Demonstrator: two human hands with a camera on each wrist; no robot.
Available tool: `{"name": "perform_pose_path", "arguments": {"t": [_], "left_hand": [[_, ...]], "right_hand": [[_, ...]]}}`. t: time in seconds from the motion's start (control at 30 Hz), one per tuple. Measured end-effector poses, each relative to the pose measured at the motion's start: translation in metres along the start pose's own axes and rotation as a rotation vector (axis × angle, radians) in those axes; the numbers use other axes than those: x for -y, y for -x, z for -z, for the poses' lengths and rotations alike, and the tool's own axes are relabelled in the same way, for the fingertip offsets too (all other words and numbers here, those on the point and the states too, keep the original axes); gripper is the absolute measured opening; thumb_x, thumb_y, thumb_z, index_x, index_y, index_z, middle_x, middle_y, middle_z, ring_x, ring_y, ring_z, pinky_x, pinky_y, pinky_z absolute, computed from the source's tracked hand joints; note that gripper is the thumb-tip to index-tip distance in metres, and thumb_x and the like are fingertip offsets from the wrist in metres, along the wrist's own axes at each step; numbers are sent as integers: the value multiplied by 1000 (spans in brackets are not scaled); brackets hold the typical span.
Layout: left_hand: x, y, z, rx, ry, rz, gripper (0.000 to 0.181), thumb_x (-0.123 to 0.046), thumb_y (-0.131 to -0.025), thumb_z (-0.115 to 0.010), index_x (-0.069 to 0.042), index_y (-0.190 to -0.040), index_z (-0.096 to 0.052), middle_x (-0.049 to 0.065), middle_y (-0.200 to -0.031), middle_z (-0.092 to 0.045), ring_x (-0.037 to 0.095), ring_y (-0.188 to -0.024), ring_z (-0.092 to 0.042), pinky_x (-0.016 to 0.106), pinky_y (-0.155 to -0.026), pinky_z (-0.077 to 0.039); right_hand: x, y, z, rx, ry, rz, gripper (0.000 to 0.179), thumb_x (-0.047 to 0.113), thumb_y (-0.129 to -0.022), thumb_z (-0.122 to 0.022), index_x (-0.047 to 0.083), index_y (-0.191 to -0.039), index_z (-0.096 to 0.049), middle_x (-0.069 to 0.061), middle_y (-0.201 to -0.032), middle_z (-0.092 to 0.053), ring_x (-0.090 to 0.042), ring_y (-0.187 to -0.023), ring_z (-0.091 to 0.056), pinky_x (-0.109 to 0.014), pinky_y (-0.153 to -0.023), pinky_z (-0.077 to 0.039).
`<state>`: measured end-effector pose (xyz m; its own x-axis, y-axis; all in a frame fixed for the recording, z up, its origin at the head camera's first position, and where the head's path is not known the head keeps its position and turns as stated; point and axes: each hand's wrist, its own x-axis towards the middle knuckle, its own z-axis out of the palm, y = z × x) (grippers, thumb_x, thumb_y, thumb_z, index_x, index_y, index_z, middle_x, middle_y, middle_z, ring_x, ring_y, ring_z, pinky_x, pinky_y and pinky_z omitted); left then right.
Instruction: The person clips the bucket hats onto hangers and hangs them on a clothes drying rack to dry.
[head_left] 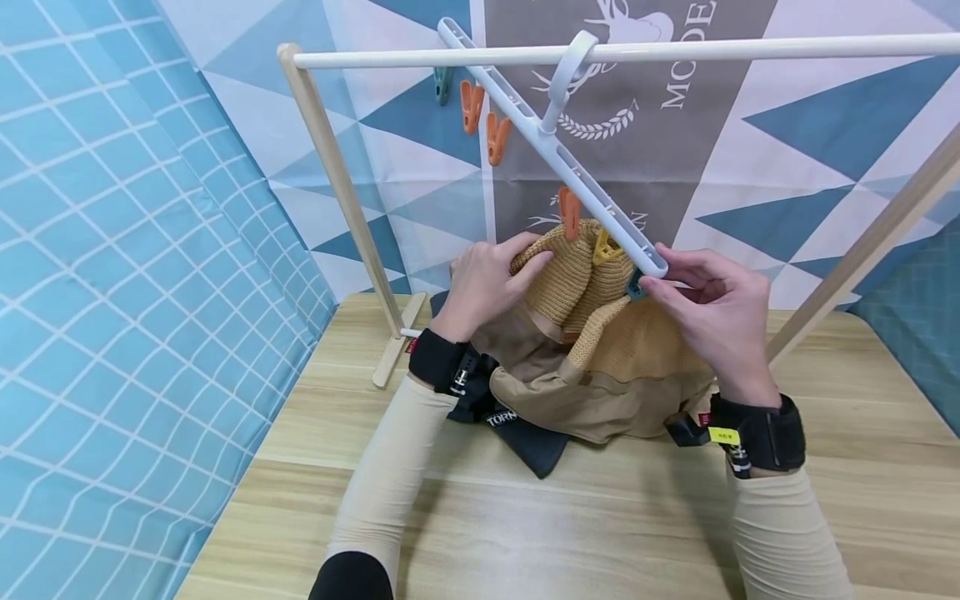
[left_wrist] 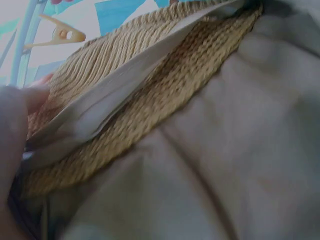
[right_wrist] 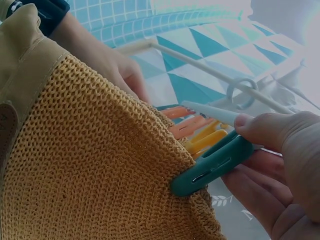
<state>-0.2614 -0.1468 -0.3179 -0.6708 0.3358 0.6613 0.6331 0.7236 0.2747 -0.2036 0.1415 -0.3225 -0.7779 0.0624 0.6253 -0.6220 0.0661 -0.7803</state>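
The tan knitted piece (head_left: pixel 637 342) lies below the near right end of the pale hanger (head_left: pixel 558 154), between the 2 hands. The left hand (head_left: pixel 487 279) pinches its knit edge on the left; the right hand (head_left: pixel 708 304), nearer the hanger's end, grips the teal clip (right_wrist: pixel 212 161) between thumb and fingers. That clip's long axis slants from the right fingers leftward and down, its mouth overlapping the knit edge; I cannot tell how firmly it bites. The hanger slopes from far left down to near right
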Motion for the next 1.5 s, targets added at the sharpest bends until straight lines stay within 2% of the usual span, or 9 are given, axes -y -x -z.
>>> {"name": "perform_pose_path", "arguments": {"t": [0.13,0.27,0.4,0.5,0.6,0.73,1.0,1.27,1.5], "left_hand": [[8,7,8,-7,25,11,30,-32,-113,-70,-12,-131,-82,8,-72,-72,24,-62,-62,35,-64,-42],[19,18,18,-35,75,24,30,-28,-112,-70,-12,-135,-81,8,-107,-88,24,-76,-74,38,-72,-52],[30,30,29,-61,103,21,38,-27,-109,-70,-13,-145,-76,14,-138,-82,23,-66,-64,33,-68,-42],[36,40,38,-64,100,22,42,-29,-108,-70,-14,-147,-74,18,-131,-82,25,-68,-62,31,-69,-34],[42,51,43,-48,115,43,44,-30,-109,-68,-13,-149,-73,17,-134,-81,30,-104,-77,33,-75,-40],[54,67,44,-34,123,60,42,-20,-104,-64,-11,-144,-76,14,-147,-77,34,-141,-71,43,-87,-52],[61,77,37,8,92,35,29,-11,-98,-73,-13,-125,-85,9,-120,-85,26,-91,-71,35,-77,-43],[60,74,33,-12,83,30,27,-11,-99,-73,-12,-123,-85,10,-118,-85,29,-94,-74,40,-80,-50],[59,75,33,-7,86,33,28,-11,-100,-71,-12,-124,-85,10,-123,-84,30,-98,-74,43,-83,-53]], "right_hand": [[0,-1,0,-2,23,5,39,-16,-91,-84,-7,-129,-80,13,-109,-88,0,-94,-84,-15,-83,-64],[-2,-2,-1,9,-11,11,39,-17,-91,-83,-8,-129,-80,11,-109,-88,0,-94,-84,-16,-83,-64],[-3,-2,-2,7,-17,9,39,-17,-91,-83,-7,-128,-81,11,-109,-88,0,-93,-83,-16,-83,-64],[-3,-2,-2,5,-4,3,39,-16,-91,-83,-6,-129,-81,12,-109,-88,0,-93,-83,-16,-84,-64],[-3,-3,-2,3,12,0,39,-15,-91,-84,-6,-129,-81,13,-109,-88,1,-94,-83,-16,-84,-64],[-2,-3,-2,2,18,-1,39,-15,-91,-84,-6,-129,-81,13,-109,-88,1,-94,-83,-15,-83,-64],[-3,-3,-3,-7,-53,-9,38,-16,-90,-84,-7,-127,-81,9,-107,-89,-1,-92,-84,-15,-81,-64],[-4,-1,-1,-45,21,31,40,-17,-90,-84,-7,-128,-81,13,-108,-88,0,-91,-84,-13,-80,-63],[0,-3,-2,-89,-110,107,38,-18,-88,-84,-14,-125,-79,7,-107,-89,-2,-91,-86,-13,-81,-63]]}}
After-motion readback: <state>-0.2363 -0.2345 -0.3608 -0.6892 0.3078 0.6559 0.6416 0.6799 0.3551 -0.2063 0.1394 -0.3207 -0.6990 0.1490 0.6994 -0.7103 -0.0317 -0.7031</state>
